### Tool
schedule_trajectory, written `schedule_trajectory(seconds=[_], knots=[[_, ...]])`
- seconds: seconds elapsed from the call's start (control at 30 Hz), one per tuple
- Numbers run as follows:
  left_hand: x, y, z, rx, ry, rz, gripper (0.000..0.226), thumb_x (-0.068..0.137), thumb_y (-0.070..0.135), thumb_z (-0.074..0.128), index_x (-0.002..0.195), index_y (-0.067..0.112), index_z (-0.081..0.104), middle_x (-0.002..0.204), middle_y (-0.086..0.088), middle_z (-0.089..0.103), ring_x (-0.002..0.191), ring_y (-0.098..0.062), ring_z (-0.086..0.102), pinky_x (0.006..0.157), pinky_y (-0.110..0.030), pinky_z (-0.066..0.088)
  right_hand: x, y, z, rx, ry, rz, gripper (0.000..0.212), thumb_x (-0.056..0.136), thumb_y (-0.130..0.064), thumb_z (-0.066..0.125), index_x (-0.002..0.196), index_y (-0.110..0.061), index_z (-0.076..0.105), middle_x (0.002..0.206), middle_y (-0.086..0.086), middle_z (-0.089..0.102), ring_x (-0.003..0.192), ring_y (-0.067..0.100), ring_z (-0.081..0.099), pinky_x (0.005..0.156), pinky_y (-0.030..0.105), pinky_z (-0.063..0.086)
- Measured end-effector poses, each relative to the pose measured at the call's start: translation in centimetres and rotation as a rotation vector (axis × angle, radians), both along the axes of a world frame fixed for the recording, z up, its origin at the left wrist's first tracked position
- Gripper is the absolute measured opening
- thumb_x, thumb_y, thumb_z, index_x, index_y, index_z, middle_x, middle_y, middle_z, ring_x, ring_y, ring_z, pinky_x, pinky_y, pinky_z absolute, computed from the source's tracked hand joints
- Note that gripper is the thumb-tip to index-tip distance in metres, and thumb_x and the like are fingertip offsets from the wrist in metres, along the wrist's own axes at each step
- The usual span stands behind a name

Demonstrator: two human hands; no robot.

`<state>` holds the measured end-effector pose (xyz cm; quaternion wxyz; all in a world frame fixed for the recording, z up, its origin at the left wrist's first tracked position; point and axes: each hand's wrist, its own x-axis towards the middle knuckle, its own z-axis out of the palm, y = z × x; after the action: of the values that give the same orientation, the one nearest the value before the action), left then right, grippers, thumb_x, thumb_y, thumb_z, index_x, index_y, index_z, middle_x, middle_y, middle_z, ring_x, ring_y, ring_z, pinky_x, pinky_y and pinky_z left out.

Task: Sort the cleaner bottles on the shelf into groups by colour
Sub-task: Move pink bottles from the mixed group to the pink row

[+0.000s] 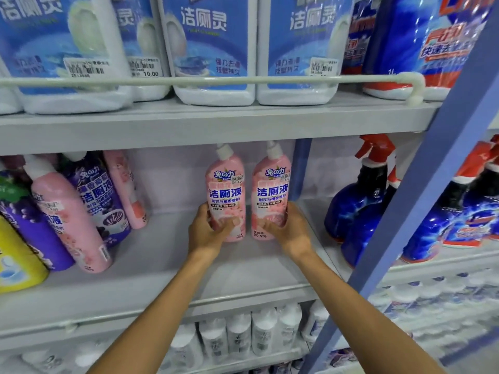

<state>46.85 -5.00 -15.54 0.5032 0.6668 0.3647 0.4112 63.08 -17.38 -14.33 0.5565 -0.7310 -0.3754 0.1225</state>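
On the middle shelf (243, 265), both hands curl round upright pink bottles: left hand (208, 230) one (226, 195), right hand (290, 230) the other (271, 195).

Along the top of the frame, white jugs with blue labels (213, 49) stand in a row on the upper shelf board (189, 125), behind a white guard rail (189, 81). Some carry price stickers (145, 70). At the upper right is a blue bottle with a red base (432, 49). A blue upright post (432, 184) slants down the right side. Beside it, at middle right, stand dark blue spray bottles with red triggers (359, 201). Across the bottom centre, small white bottles (243, 338) fill a lower shelf, blurred.
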Motion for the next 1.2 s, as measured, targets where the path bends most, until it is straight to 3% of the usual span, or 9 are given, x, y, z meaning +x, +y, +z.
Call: schedule_trajectory(seconds=[0.07, 0.17, 0.33, 0.43, 0.6, 0.83, 0.9, 1.03, 1.2], knots=[[1.1, 0.7, 0.2, 0.033, 0.002, -0.023, 0.051, 0.074, 0.019, 0.092, 0.114, 0.024, 0.061, 0.103, 0.014, 0.073, 0.094, -0.006, 0.071, 0.081, -0.034, 0.059, 0.7, 1.2, 0.3, 0.037, 0.011, -0.024, 0.045, 0.070, -0.020, 0.092, 0.104, -0.030, 0.064, 0.104, -0.009, 0.075, 0.094, 0.007, 0.072, 0.086, 0.033, 0.060], [2.8, 2.0, 0.3, 0.055, -0.015, -0.011, 0.049, 0.074, 0.019, 0.092, 0.113, 0.023, 0.063, 0.105, 0.010, 0.075, 0.096, -0.014, 0.073, 0.085, -0.041, 0.062, 2.0, 2.9, 0.5, 0.102, 0.008, -0.019, 0.044, 0.073, -0.015, 0.090, 0.103, -0.032, 0.062, 0.098, -0.017, 0.072, 0.086, -0.009, 0.068, 0.077, 0.014, 0.055], [5.5, 4.0, -0.2, 0.080, -0.031, 0.036, 0.050, 0.074, 0.024, 0.092, 0.114, 0.022, 0.063, 0.106, 0.007, 0.076, 0.095, -0.016, 0.075, 0.086, -0.044, 0.063, 4.3, 5.6, 0.1, 0.123, 0.025, -0.033, 0.047, 0.072, -0.023, 0.092, 0.105, -0.036, 0.061, 0.101, -0.013, 0.073, 0.089, -0.003, 0.070, 0.082, 0.023, 0.060], [6.4, 4.7, -0.2, 0.093, -0.013, 0.040, 0.050, 0.075, 0.023, 0.092, 0.115, 0.025, 0.062, 0.103, 0.012, 0.074, 0.094, -0.014, 0.074, 0.085, -0.040, 0.062, 5.0, 6.3, 0.1, 0.125, 0.001, -0.012, 0.044, 0.073, -0.030, 0.091, 0.100, -0.040, 0.058, 0.097, -0.018, 0.071, 0.083, -0.010, 0.067, 0.075, 0.013, 0.055], [7.2, 5.0, -0.2, 0.101, -0.002, 0.059, 0.059, 0.077, 0.022, 0.090, 0.128, 0.014, 0.061, 0.114, 0.003, 0.073, 0.093, -0.002, 0.069, 0.082, -0.025, 0.058, 5.5, 6.8, -0.4, 0.129, 0.001, 0.016, 0.051, 0.074, -0.037, 0.089, 0.115, -0.029, 0.060, 0.102, -0.017, 0.071, 0.086, -0.015, 0.066, 0.076, 0.007, 0.052], [7.4, 4.9, 0.0, 0.098, 0.038, 0.104, 0.059, 0.075, 0.028, 0.092, 0.125, 0.015, 0.062, 0.106, 0.006, 0.071, 0.091, -0.014, 0.069, 0.086, -0.037, 0.060, 6.2, 6.3, -0.2, 0.093, -0.017, 0.058, 0.047, 0.077, -0.029, 0.087, 0.113, -0.028, 0.057, 0.099, -0.019, 0.067, 0.084, -0.017, 0.060, 0.070, -0.001, 0.046], [7.5, 4.8, 0.2, 0.093, 0.055, 0.115, 0.062, 0.074, 0.030, 0.092, 0.124, 0.013, 0.061, 0.105, 0.006, 0.069, 0.092, -0.017, 0.067, 0.087, -0.040, 0.061, 6.4, 6.1, -0.1, 0.084, -0.006, 0.071, 0.047, 0.078, -0.024, 0.087, 0.115, -0.024, 0.058, 0.101, -0.015, 0.067, 0.086, -0.013, 0.061, 0.073, 0.000, 0.048], [7.3, 4.7, 0.1, 0.090, 0.058, 0.105, 0.066, 0.062, 0.048, 0.088, 0.115, 0.019, 0.061, 0.101, 0.006, 0.072, 0.090, -0.021, 0.071, 0.084, -0.044, 0.062, 6.6, 5.8, -0.4, 0.075, -0.002, 0.115, 0.044, 0.081, -0.024, 0.085, 0.119, -0.022, 0.063, 0.113, -0.009, 0.074, 0.100, 0.005, 0.072, 0.089, 0.027, 0.060], [6.5, 5.1, -0.2, 0.079, 0.036, 0.053, 0.070, 0.056, 0.057, 0.086, 0.114, 0.024, 0.061, 0.107, 0.005, 0.076, 0.094, -0.020, 0.074, 0.085, -0.048, 0.062, 6.2, 5.4, -0.4, 0.073, 0.009, 0.149, 0.045, 0.086, -0.023, 0.081, 0.126, -0.021, 0.062, 0.116, -0.008, 0.074, 0.102, 0.004, 0.071, 0.087, 0.026, 0.061]])
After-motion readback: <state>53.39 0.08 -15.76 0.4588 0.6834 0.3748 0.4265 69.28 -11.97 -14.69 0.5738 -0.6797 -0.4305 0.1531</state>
